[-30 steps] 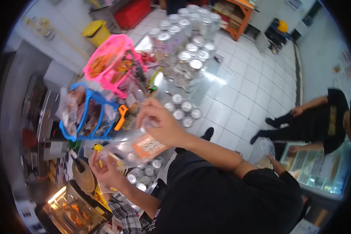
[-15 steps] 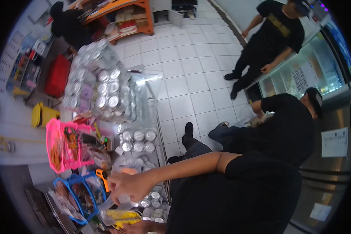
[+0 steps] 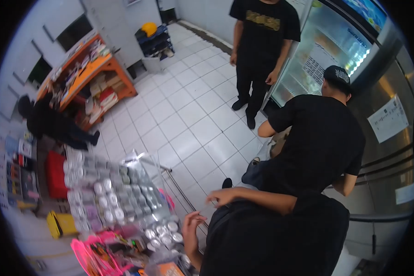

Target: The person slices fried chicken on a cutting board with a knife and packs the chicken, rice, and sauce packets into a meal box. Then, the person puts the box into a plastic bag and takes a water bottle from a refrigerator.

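Observation:
My right hand point(image 3: 221, 197) is in front of my body, above the table's edge, with its fingers bent. Just below and left of it is my left hand point(image 3: 194, 222), fingers curled toward the thumb. The fingertips of both hands are close together. Something faint and see-through may be between them, too small to make out. Nearest to my left hand are silver-topped cans point(image 3: 163, 237) in clear wrap. A pink plastic basket point(image 3: 85, 253) filled with small items stands farther left, partly cut off by the frame's edge.
Stacked packs of cans point(image 3: 110, 198) fill the table's far part. A person in a black cap point(image 3: 315, 138) bends close on my right. Another person point(image 3: 264, 41) stands by a glass-door fridge point(image 3: 303, 69). A third works at an orange bench point(image 3: 99, 69). A yellow bin point(image 3: 62, 224) is left.
The view has swung up and rightward. Both hands have come away from the baskets and yellow item and are now together before my body. The clear plastic at my right hand is no longer distinct.

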Tool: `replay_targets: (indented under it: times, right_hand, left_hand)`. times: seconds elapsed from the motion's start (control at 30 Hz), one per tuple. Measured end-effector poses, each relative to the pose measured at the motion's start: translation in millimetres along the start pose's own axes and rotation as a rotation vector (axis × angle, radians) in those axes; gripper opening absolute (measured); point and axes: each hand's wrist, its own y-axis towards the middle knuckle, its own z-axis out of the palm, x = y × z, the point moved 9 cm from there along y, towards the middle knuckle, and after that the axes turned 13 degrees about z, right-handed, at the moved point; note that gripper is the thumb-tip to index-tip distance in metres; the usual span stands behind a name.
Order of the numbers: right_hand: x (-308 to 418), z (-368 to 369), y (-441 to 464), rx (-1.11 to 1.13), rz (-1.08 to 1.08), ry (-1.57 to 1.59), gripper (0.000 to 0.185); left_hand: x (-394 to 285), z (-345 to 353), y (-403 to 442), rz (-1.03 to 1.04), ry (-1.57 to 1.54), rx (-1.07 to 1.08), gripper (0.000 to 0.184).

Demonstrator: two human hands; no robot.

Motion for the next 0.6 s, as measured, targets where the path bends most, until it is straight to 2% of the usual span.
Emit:
replay_targets:
  times: [0.03, 0.07, 0.17, 0.27, 0.37, 0.4, 0.43, 0.5, 0.53, 0.6]
  right_hand:
    - [-75, 12, 21, 0.004, -0.028, -0.242, 0.05]
    - [-109, 8, 5, 0.098, 0.204, -0.187, 0.059]
    - [-162, -29, -11, -0.019, 0.157, 0.255, 0.065]
    - [-192, -53, -25, -0.095, 0.221, 0.482, 0.06]
    - [-280, -45, -7, -0.343, 0.257, 0.757, 0.066]
    - [-319, -40, 3, -0.538, 0.26, 0.876, 0.059]
    - [-340, -34, 0, -0.651, 0.352, 0.942, 0.055]
    - [-370, -22, -8, -0.87, 0.548, 1.07, 0.048]
    - [-380, -17, -15, -1.066, 0.529, 1.208, 0.037]
    - [-399, 8, -6, -1.12, 0.586, 1.331, 0.037]
  left_hand:
    - [36, 3, 19, -0.11, 0.161, 0.112, 0.039]
    - [72, 3, 34, -0.218, 0.329, 0.222, 0.042]
    - [172, -4, 79, -0.371, 0.637, 0.513, 0.046]
    - [229, 17, 131, -0.505, 0.657, 0.726, 0.044]
    - [291, 12, 190, -0.627, 0.683, 0.796, 0.045]
    - [289, 21, 212, -0.676, 0.656, 0.785, 0.045]
    - [296, 28, 238, -0.677, 0.629, 0.792, 0.045]
    - [289, 51, 293, -0.537, 0.636, 0.795, 0.044]
    - [302, 55, 320, -0.518, 0.612, 0.767, 0.043]
    - [327, 58, 365, -0.515, 0.637, 0.761, 0.041]
